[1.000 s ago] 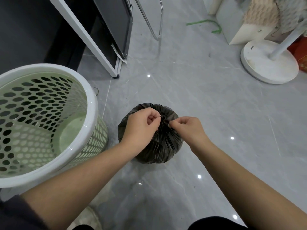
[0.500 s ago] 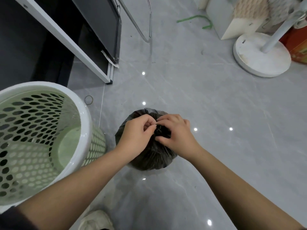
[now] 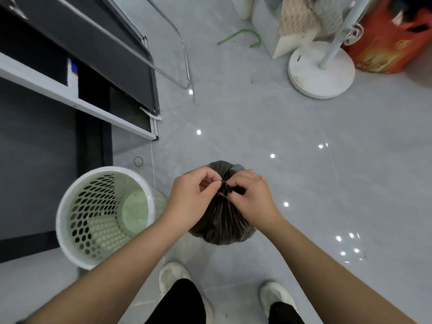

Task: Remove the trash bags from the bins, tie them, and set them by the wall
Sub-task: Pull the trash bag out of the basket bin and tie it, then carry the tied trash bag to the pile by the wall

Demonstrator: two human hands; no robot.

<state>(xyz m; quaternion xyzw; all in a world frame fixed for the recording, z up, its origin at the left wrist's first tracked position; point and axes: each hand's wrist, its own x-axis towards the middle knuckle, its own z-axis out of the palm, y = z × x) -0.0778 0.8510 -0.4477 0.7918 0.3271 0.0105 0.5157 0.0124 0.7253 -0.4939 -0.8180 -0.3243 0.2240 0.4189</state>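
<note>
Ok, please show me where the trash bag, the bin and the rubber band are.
trash bag (image 3: 222,226): head view, pleated side below knot.
bin (image 3: 70,195): head view, white rim.
rubber band (image 3: 138,161): head view, on the loop.

A room in a home is shown. Glossy grey floor tiles reflect small ceiling lights. A perforated green and white wastebasket is set beside a dark, white-framed piece of furniture. The round white base of a standing fan, a red printed gift box, knitted fabric in a white box and a chrome tube frame are seen further off.
</note>
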